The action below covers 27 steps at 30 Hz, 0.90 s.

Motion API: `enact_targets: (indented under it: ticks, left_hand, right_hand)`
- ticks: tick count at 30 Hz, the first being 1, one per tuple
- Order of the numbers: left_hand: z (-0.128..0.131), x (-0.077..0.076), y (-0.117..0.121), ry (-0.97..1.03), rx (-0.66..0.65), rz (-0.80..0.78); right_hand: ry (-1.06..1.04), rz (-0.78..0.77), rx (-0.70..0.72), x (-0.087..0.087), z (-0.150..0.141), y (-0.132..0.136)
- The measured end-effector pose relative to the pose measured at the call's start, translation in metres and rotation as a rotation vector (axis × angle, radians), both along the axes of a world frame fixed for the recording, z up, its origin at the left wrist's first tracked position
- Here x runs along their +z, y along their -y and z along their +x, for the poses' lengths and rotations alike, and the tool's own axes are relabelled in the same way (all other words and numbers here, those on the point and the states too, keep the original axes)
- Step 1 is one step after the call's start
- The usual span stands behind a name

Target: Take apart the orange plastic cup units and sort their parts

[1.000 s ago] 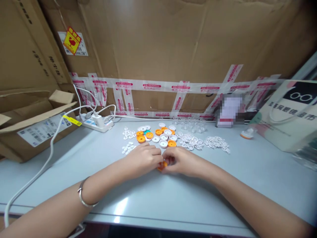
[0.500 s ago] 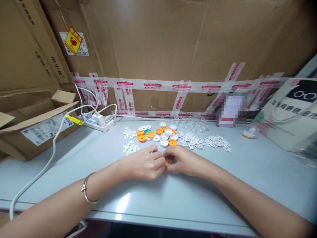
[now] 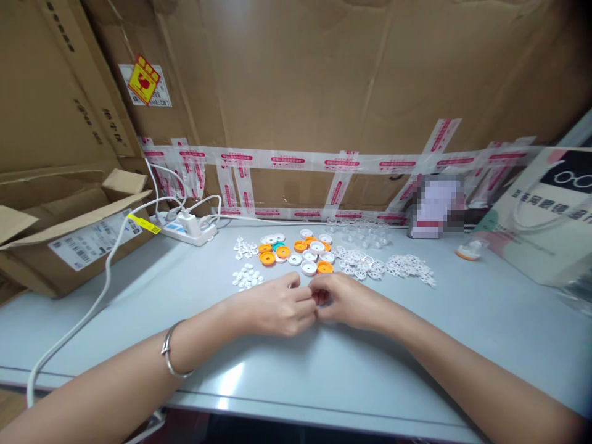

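Note:
My left hand (image 3: 277,306) and my right hand (image 3: 345,300) meet fingertip to fingertip on the grey table (image 3: 296,364), both with fingers curled. What they pinch between them is hidden now. Just beyond the hands lies a cluster of orange, white and teal round caps (image 3: 298,254). Small white discs (image 3: 246,276) lie to its left, and white ring-shaped parts (image 3: 386,267) to its right. A silver bangle (image 3: 170,357) sits on my left wrist.
A white power strip (image 3: 185,229) with a cable running off the front left edge lies at the back left. An open cardboard box (image 3: 69,237) stands on the left, a paper bag (image 3: 546,216) on the right. Taped cardboard forms the back wall.
An orange cap was visible between my fingers a second ago; it now is hidden inside them. Both hands have lifted slightly and closed tighter together.

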<state>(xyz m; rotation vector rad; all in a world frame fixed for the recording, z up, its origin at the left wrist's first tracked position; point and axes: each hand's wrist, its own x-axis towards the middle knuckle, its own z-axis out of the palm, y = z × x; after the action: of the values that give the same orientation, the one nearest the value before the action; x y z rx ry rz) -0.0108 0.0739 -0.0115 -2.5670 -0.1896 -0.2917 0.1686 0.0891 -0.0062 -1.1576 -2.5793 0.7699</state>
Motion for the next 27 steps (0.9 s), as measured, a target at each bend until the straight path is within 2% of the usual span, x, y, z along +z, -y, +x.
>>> enact_targets:
  ticks: [5,9,12,15,18,21,22,24,27]
  left_hand:
    - [-0.005,0.001,-0.004,0.105,0.021,-0.075]
    - [-0.001,-0.012,-0.007,0.177,0.086,-0.166]
    - [0.001,-0.018,-0.012,0.284,0.15,-0.302]
    - [-0.013,-0.005,-0.02,0.315,0.242,-0.429]
    - [-0.054,0.023,-0.033,0.331,0.521,-0.532]
    - [-0.106,0.043,-0.048,0.27,1.005,-0.574]
    - [-0.12,0.046,-0.053,0.23,1.092,-0.603]
    - [-0.139,0.044,-0.059,0.163,1.194,-0.666]
    - [-0.149,0.034,-0.064,0.158,1.207,-0.765]
  right_hand:
    - [0.008,-0.002,-0.003,0.002,-0.001,0.001]
    - [0.026,0.021,-0.016,0.002,-0.001,0.001]
    - [0.034,0.017,-0.012,0.003,-0.001,0.001]
    - [0.026,-0.009,-0.023,0.004,-0.001,0.003]
    - [0.014,-0.026,-0.04,0.006,0.0,0.005]
    - [0.015,-0.029,-0.046,0.007,0.001,0.006]
    - [0.016,-0.028,-0.046,0.007,0.001,0.006]
    - [0.021,-0.025,-0.048,0.007,0.001,0.006]
    - [0.031,-0.016,-0.046,0.008,0.001,0.008]
